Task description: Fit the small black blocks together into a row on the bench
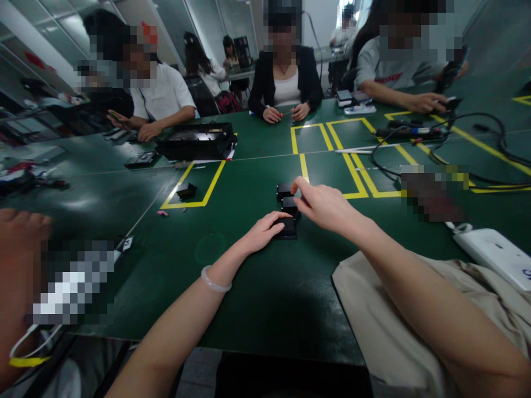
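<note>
1. Three small black pieces stand in a short row on the green table (257, 298), set in from the middle of its near edge: the near piece (287, 231), the middle piece (289, 205) and the far piece (283, 190).
2. The left hand (264, 229) lies over the near piece, thumb and fingers spread a little apart and touching its top; I cannot tell whether it grips it.
3. The right hand (323, 204) bends over the row from the right, index finger curled at the far piece and thumb by the middle one. It hides their right sides, so I cannot tell whether it has hold of either.
4. Just beyond the row, yellow tape (305, 167) marks out boxes running toward the table's far edge.
5. Left of the row, a small black block (186, 190) sits inside another taped box, with a pink piece (162, 213) just outside its near left corner.
6. Farther off, a long black casing (197, 141) lies toward the far edge, before a seated co-worker.
7. On the right, beige cloth (373, 315) covers part of the near edge under the right forearm; a white device (493, 254) lies beside it, and black cables (493, 117) loop beyond.
</note>
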A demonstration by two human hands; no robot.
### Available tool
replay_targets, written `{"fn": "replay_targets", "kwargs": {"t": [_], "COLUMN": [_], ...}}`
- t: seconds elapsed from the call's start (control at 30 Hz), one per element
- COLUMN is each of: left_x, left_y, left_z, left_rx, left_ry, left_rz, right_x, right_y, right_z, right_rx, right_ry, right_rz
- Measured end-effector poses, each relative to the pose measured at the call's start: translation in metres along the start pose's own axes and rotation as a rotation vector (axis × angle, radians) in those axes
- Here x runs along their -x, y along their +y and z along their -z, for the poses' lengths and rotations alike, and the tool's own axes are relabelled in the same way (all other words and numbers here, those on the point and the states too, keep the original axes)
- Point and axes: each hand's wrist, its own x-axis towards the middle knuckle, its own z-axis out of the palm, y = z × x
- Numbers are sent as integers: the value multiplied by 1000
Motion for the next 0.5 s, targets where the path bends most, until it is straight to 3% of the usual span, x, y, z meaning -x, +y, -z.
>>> {"fn": "replay_targets", "kwargs": {"t": [0.5], "left_x": [0], "left_y": [-3], "left_z": [-1], "left_rx": [1], "left_ry": [5], "left_rz": [-11], "right_x": [0], "right_y": [-1], "right_z": [0], "right_rx": [-15], "right_ry": [1], "right_rz": [3]}}
